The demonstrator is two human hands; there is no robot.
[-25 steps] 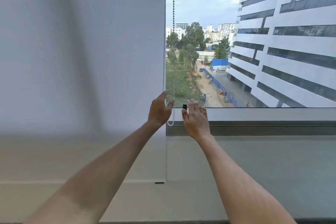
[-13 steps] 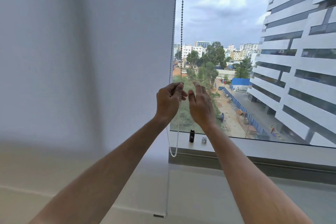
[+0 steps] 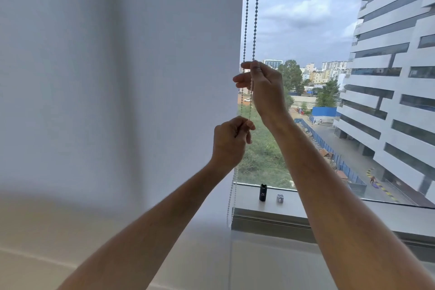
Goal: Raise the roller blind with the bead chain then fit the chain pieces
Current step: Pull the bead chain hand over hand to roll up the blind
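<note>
Fingers of both hands pinch the chain (image 3: 255,7): right hand (image 3: 263,87) high, left hand (image 3: 229,141) lower. Blind (image 3: 122,77) hangs fully down, so raising has barely begun. Two pieces, black (image 3: 263,192) and white (image 3: 279,198), wait unfitted on the sill (image 3: 329,212).

The right hand (image 3: 266,87) now sits higher on the bead chain (image 3: 255,12), pinching it, while the left hand (image 3: 231,141) grips the chain lower down.

White roller blind (image 3: 141,77), grey beaded bead chain (image 3: 255,19), one black chain piece (image 3: 263,192), one white chain piece (image 3: 279,198).
</note>
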